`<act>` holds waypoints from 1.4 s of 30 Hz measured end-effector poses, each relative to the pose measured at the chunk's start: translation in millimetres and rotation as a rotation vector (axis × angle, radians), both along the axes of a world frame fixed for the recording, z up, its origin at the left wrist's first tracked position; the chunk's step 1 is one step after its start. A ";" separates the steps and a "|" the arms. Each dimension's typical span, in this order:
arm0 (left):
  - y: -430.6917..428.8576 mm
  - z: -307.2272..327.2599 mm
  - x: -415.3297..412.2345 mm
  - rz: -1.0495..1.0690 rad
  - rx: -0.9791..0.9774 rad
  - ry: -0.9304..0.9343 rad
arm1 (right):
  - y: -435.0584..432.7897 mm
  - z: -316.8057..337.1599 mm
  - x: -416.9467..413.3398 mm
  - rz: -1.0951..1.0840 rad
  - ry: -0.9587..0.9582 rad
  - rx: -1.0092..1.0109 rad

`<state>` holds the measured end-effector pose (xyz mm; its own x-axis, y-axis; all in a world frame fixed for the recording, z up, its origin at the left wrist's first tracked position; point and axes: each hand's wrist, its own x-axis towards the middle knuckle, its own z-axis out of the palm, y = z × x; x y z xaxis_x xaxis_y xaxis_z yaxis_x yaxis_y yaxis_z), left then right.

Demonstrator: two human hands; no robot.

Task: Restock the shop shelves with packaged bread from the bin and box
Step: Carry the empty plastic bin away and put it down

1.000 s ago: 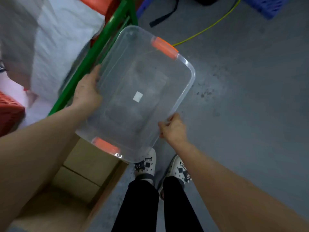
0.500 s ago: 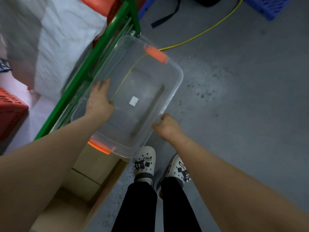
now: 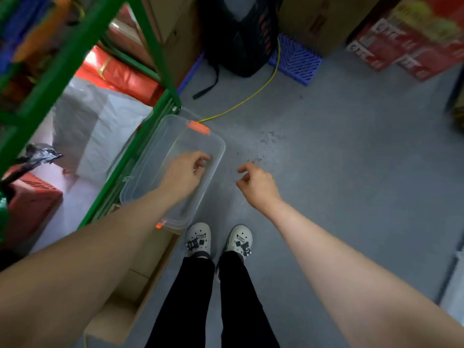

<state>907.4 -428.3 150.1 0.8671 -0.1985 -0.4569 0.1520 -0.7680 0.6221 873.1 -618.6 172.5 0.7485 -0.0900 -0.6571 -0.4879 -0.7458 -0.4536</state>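
Left hand (image 3: 184, 172): the grip is loosely curled and holds nothing. It hangs over the far half of the clear bin (image 3: 155, 156); whether the fingertips touch the plastic cannot be told.

Right hand (image 3: 258, 187): the grip is loosely curled, with the index finger partly extended. It holds nothing and is over the bare floor (image 3: 326, 172), just right of the bin and apart from it.

Bin: one unit, transparent, with nothing visible inside. It lies on the floor alongside the lower rail of the green shelf frame (image 3: 153, 46). It has two orange latches, one at the far end (image 3: 198, 127) and one at the near end (image 3: 160, 224).

Box: one open cardboard box (image 3: 150, 257) at the bin's near end, partly covered by the left forearm.

Other items:
- Two white shoes (image 3: 198, 238), just beside the box.
- One yellow cable (image 3: 251, 96) on the floor beyond the bin.
- One white sack (image 3: 95, 121) under the shelf.
- One black bag (image 3: 238, 38) and one blue pallet (image 3: 296, 61) at the far side.
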 end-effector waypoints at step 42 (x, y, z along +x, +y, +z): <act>-631.2 422.1 25.5 -1.013 -0.160 -0.568 | -573.3 399.7 -133.6 -0.391 -0.497 -0.594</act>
